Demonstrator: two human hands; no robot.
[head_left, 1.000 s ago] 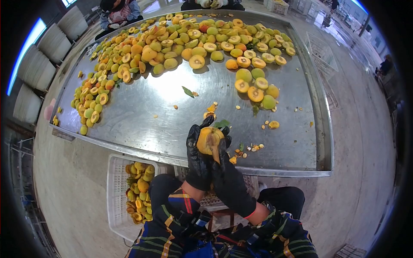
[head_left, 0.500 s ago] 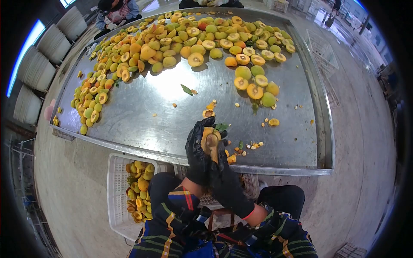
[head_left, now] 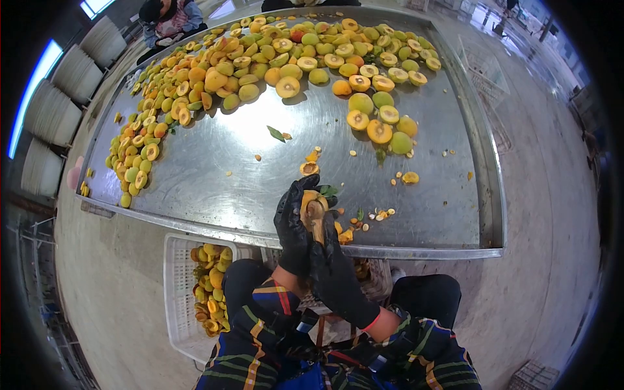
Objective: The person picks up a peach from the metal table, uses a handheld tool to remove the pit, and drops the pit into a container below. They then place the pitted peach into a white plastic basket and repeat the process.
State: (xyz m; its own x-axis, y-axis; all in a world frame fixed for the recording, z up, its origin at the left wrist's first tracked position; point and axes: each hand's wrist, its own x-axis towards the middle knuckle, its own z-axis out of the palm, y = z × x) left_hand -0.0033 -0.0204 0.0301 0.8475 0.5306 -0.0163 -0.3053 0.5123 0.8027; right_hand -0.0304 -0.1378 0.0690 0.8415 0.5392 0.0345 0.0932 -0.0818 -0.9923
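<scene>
Above the table's near edge, my black-gloved left hand (head_left: 292, 224) is curled around a yellow peach (head_left: 307, 198), mostly hidden by fingers and tool. My right hand (head_left: 335, 270), also black-gloved, is closed on a tan wooden-looking tool (head_left: 316, 218) with a rounded end pressed against the fruit. Its working edge is hidden. A hollowed peach piece (head_left: 309, 168) lies just beyond my fingertips. Pits and orange scraps (head_left: 346, 235) lie right of my hands, and a green leaf (head_left: 328, 190) shows beside the fruit.
Many halved peaches (head_left: 214, 81) cover the far and left parts of the metal table (head_left: 221, 188), which has a raised rim. A white crate (head_left: 172, 292) of peach pieces stands below at left; another crate is under my hands. A person (head_left: 170, 23) sits at the far left.
The view has shifted slightly, so the table contents sit a little further left and up. My hands keep the same hold on the peach and tool.
</scene>
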